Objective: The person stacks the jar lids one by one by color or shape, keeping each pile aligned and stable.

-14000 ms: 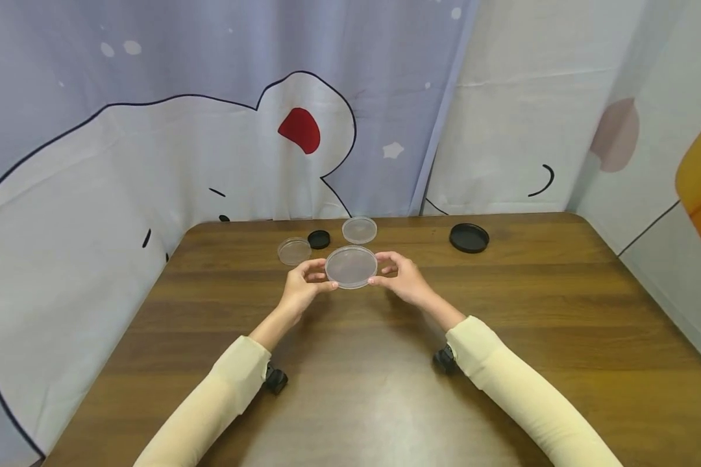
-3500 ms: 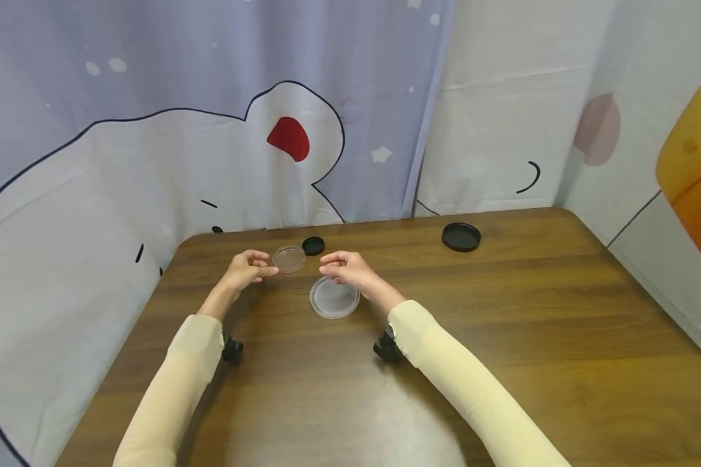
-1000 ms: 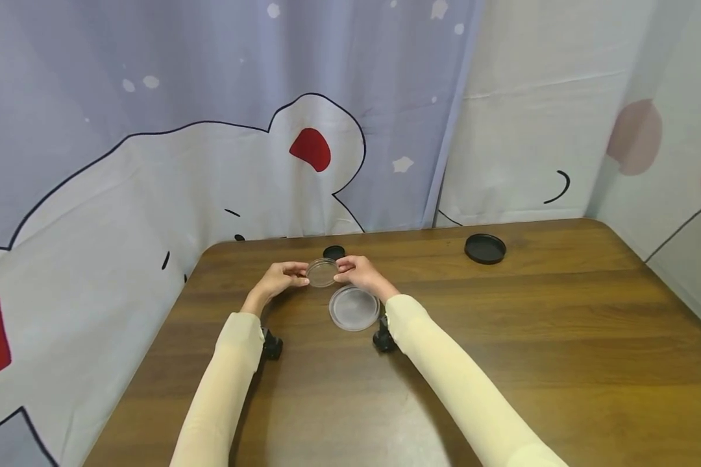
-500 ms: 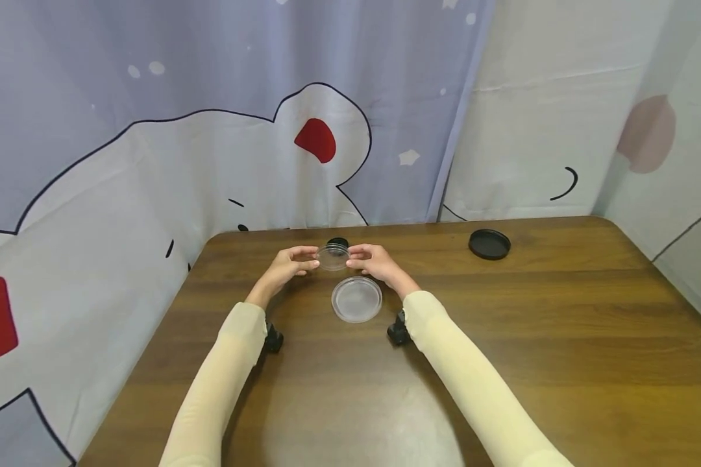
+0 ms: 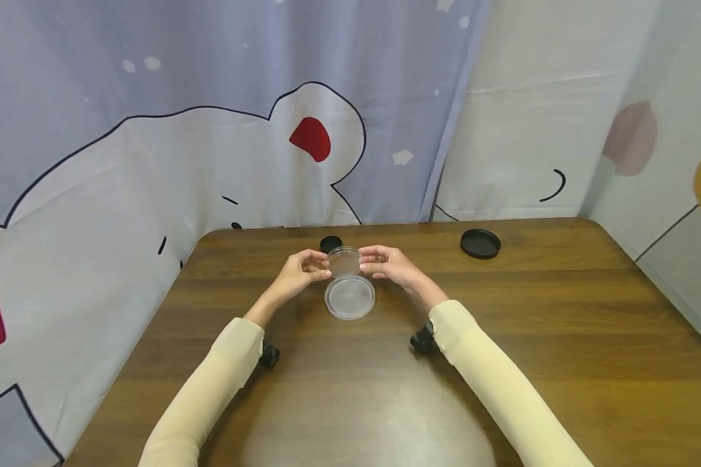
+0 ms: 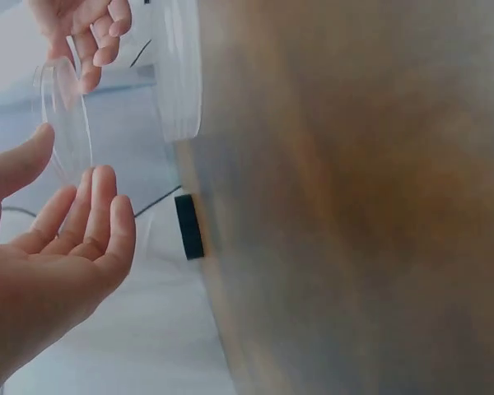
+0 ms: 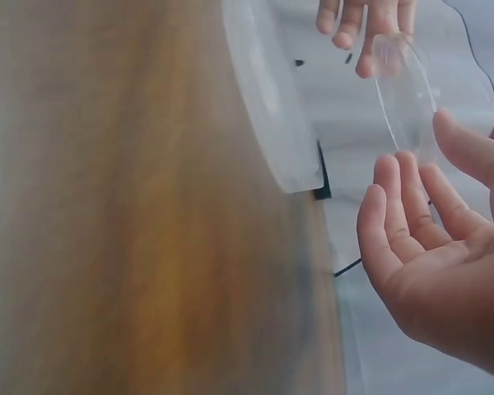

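Between both hands hangs a small clear petri dish (image 5: 344,262), raised off the table. My left hand (image 5: 298,274) pinches its left rim between thumb and fingertips, and my right hand (image 5: 390,266) pinches the right rim likewise. In the left wrist view the held dish (image 6: 66,119) shows nearly edge-on, clear of the tabletop. Just nearer to me, a larger clear petri dish (image 5: 350,298) lies flat on the table, its far rim overlapped by the held one in the head view. Its thick clear side (image 7: 267,99) shows in the right wrist view.
Behind the held dish, near the table's back edge, sits a small black round lid (image 5: 330,244). A larger black round lid (image 5: 480,244) lies at the back right. The wooden table (image 5: 531,311) meets a printed curtain (image 5: 210,162) along its far edge.
Earlier both hands held the large dish, and another clear dish lay at the back, now out of sight. Since then the small dish was lifted from the left and carried right over the large one.
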